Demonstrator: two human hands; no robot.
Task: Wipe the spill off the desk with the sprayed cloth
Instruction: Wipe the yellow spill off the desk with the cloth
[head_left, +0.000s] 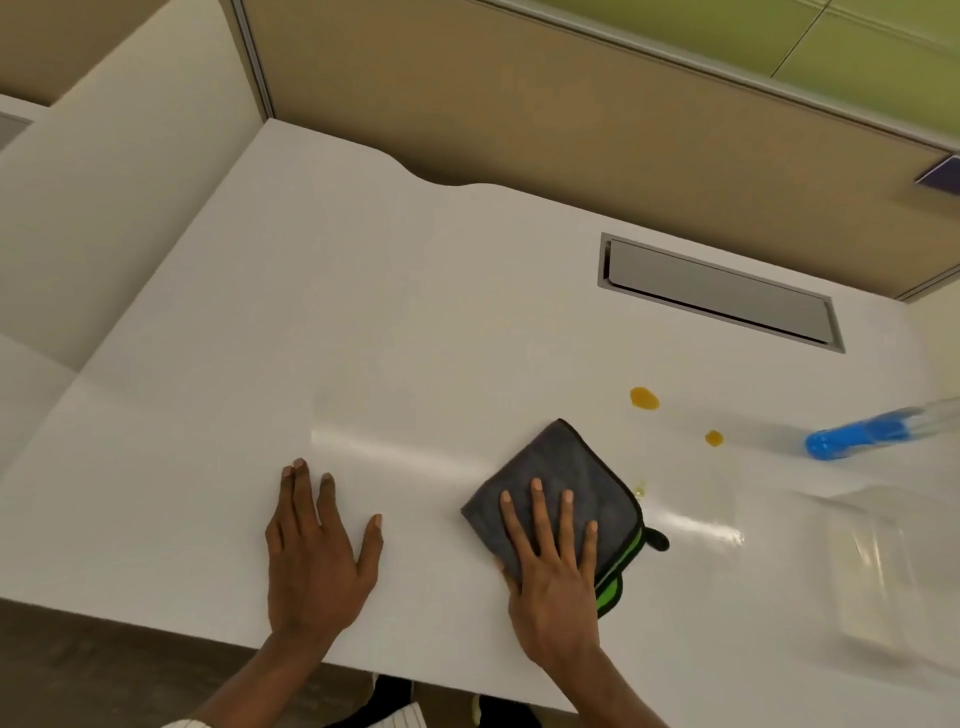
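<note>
A folded grey cloth with green and black edging lies on the white desk. My right hand presses flat on the cloth's near half, fingers spread. Two orange-yellow spill drops sit beyond the cloth to the right: a larger drop and a smaller drop. A faint yellowish smear touches the cloth's right edge. My left hand rests flat on the bare desk to the left of the cloth, holding nothing.
A spray bottle with a blue head lies blurred at the right edge. A clear container stands blurred below it. A grey cable hatch is set into the desk's far right. Partition panels back the desk.
</note>
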